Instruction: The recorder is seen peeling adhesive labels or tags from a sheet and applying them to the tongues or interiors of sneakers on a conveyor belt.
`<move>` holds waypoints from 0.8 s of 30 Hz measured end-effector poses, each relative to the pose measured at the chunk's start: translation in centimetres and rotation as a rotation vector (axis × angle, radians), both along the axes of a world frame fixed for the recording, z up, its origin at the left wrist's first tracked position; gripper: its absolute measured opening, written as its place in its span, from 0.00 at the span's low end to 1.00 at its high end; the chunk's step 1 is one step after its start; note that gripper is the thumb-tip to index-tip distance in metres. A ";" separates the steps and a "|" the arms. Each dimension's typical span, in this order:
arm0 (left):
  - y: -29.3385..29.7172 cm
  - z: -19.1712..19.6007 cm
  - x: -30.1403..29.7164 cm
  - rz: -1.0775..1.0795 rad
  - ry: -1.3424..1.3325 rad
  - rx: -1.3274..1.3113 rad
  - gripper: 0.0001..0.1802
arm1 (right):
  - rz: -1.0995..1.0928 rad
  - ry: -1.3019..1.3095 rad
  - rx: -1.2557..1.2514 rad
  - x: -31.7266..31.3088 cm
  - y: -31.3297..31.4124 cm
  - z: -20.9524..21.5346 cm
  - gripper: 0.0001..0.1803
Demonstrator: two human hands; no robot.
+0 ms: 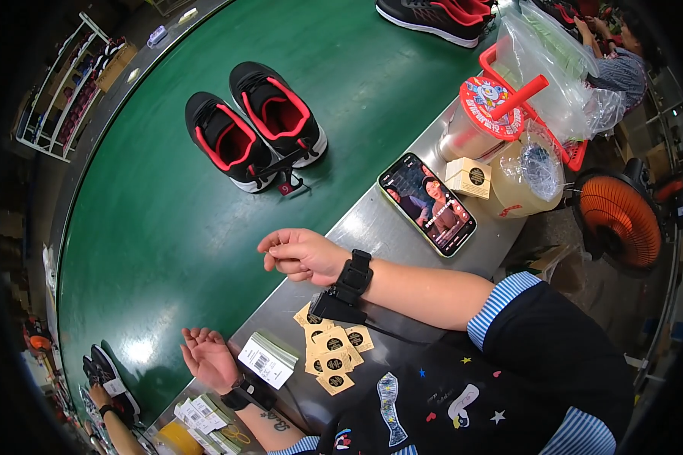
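Observation:
My left hand (pixel 209 360) is turned palm up over the near edge of the green belt (pixel 174 265), its fingers loosely curled and apart, with nothing in it. Beside it on the metal ledge lies a stack of white tags (pixel 269 359). My right hand (pixel 303 255) hovers over the belt's edge, fingers half bent and apart, and no object shows in it. Several tan cards with black round prints (pixel 332 345) are spread below my right wrist. Farther off on the belt stands a pair of black sneakers with red linings (pixel 254 125), a small dark red tag (pixel 287 188) at their heels.
A phone playing a video (pixel 427 205) lies on the ledge, near a banded card stack (pixel 469 178), a red-lidded cup (pixel 492 106) and a jug (pixel 520 189). More tag bundles (pixel 205 417) sit lower left. Co-workers' hands handle shoes at both sides. An orange fan (pixel 618 220) stands right.

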State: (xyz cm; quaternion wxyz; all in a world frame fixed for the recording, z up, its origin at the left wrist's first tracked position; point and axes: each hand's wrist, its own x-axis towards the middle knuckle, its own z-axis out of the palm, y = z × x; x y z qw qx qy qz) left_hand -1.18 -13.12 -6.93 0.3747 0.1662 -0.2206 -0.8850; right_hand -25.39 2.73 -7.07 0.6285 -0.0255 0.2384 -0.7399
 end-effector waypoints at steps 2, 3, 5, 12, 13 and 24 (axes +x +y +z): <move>0.0 0.0 0.0 0.001 -0.001 0.003 0.15 | -0.001 -0.002 -0.003 0.0 0.0 -0.1 0.08; 0.1 0.0 -0.1 0.000 0.001 0.002 0.15 | -0.005 -0.005 -0.003 0.0 0.0 -0.2 0.08; 0.1 0.1 -0.1 -0.001 0.002 0.001 0.15 | -0.010 -0.008 -0.002 0.0 0.0 -0.1 0.08; -0.1 0.1 0.0 -0.018 0.014 -0.010 0.15 | -0.006 -0.048 0.004 0.0 0.0 0.0 0.07; -0.1 0.0 0.0 -0.046 0.040 -0.017 0.16 | -0.008 -0.058 0.006 0.0 0.0 0.0 0.07; 0.0 0.1 -0.1 0.003 -0.014 -0.005 0.14 | -0.009 -0.107 -0.030 -0.2 0.4 0.3 0.06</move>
